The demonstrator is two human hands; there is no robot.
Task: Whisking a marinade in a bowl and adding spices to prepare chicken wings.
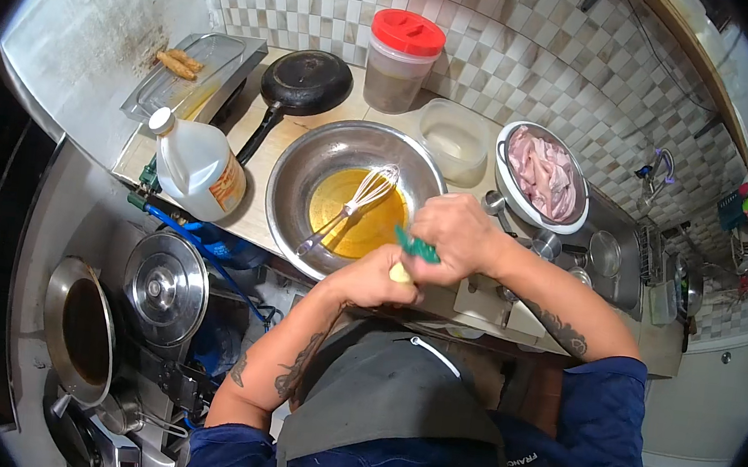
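Observation:
My left hand is closed around a small pale-yellow piece at the near right edge of a wide steel bowl. My right hand grips a green object just above it; blur and my fingers hide what kind it is. The two hands are close together. Inside the bowl lies a yellow liquid, and a wire whisk leans in it with its handle on the near left wall.
Left of the bowl stand a plastic jug and an upturned frying pan. Behind are a red-lidded container and an uncovered plastic tub. Raw meat fills a white-rimmed bowl beside the sink. Measuring cups lie near my right forearm.

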